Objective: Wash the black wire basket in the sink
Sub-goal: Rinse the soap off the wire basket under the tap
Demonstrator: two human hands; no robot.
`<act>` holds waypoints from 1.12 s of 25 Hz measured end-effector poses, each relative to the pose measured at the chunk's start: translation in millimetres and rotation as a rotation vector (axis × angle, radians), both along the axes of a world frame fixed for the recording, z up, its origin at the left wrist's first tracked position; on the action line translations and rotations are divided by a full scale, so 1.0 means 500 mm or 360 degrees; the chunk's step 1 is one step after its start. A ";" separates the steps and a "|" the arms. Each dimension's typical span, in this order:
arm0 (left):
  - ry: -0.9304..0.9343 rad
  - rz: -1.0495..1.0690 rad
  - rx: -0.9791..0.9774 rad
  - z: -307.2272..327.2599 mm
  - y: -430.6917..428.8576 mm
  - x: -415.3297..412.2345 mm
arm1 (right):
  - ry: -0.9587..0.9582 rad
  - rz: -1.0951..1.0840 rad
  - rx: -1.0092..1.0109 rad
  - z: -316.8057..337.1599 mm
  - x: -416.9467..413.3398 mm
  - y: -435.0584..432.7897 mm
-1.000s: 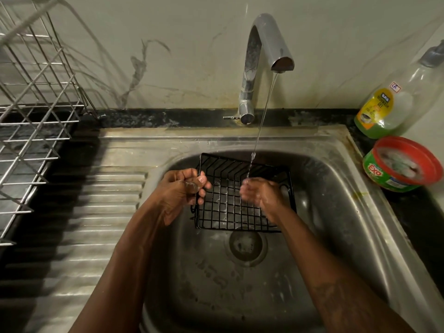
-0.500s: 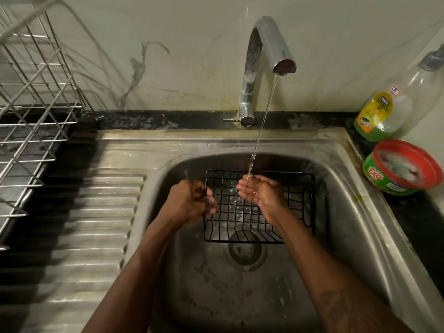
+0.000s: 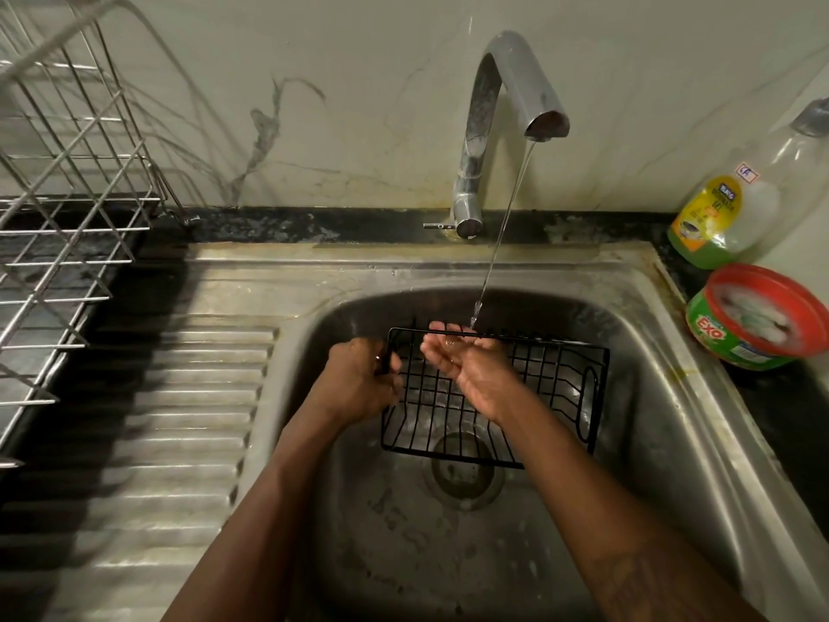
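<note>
Pale veined stone backs a black bench (image 3: pixel 314 226), and a chrome tap (image 3: pixel 507 127) rises from the bench's back edge, running a thin stream of water (image 3: pixel 502 235) into the steel sink (image 3: pixel 673 397).

Right of the tap, against the wall, leans a clear bottle (image 3: pixel 717 217) with green liquid at its base. Its yellow label appears to read "dishwash gel"; the smaller print and the mark on its little white sticker are too small to make out. In front of it, on the bench at the sink's right rim, sits a green tub (image 3: pixel 753 321) with a red rim, printed "EXO" in white on red.

Below and in front of the tap, the black wire basket (image 3: pixel 560 383) is held tilted inside the basin, its near edge over the drain (image 3: pixel 464 473). The left hand (image 3: pixel 359 383) grips its left end, fingers curled round the wire. The right hand (image 3: pixel 466 365) lies palm up over the basket's far rim, fingers close together and gently cupped under the stream, holding nothing; whether it touches the wire I cannot tell.

The basket's right end stands near the basin's right wall with only a narrow gap. Wet basin floor spreads wider on the near side. Left of the tap run the ridged drainboard (image 3: pixel 179 397) and, beyond it, a steel wire dish rack (image 3: pixel 67 195).
</note>
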State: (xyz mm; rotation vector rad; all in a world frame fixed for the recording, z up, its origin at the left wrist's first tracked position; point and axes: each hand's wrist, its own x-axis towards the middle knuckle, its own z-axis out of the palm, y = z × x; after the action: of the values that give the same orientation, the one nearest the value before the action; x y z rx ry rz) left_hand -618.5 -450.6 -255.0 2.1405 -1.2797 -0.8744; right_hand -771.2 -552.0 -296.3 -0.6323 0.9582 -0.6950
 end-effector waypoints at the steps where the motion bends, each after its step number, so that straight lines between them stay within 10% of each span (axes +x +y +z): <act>1: 0.0044 0.0013 0.0017 0.000 0.000 0.001 | -0.0135 -0.0088 0.0192 0.002 0.003 -0.002; 10: 0.0216 0.0126 0.0120 0.010 -0.004 0.004 | 0.0462 -0.0033 0.0284 -0.021 0.023 -0.011; 13: 0.0229 0.0131 0.0136 0.011 -0.005 0.003 | 0.1120 0.0019 -0.0472 -0.033 0.042 0.009; 16: 0.0201 0.0123 0.0151 0.014 -0.002 0.003 | 0.1518 0.0698 -0.1841 -0.055 0.009 0.023; 18: 0.0205 0.0144 0.0154 0.017 -0.001 0.005 | 0.1562 0.1125 -0.2185 -0.062 -0.015 0.024; 22: 0.0237 0.0196 0.0154 0.019 -0.001 0.008 | 0.1188 0.1585 -0.1364 -0.061 -0.060 0.013; 28: 0.0282 0.0235 0.0187 0.017 -0.002 0.011 | 0.0312 0.0143 -0.0372 -0.055 -0.107 -0.036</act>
State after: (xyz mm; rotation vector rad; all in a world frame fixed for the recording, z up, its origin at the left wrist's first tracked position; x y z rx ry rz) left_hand -613.0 -451.8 -246.5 2.1597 -0.9924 -1.0722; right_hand -824.7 -569.8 -323.8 -0.9575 1.0298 -0.6792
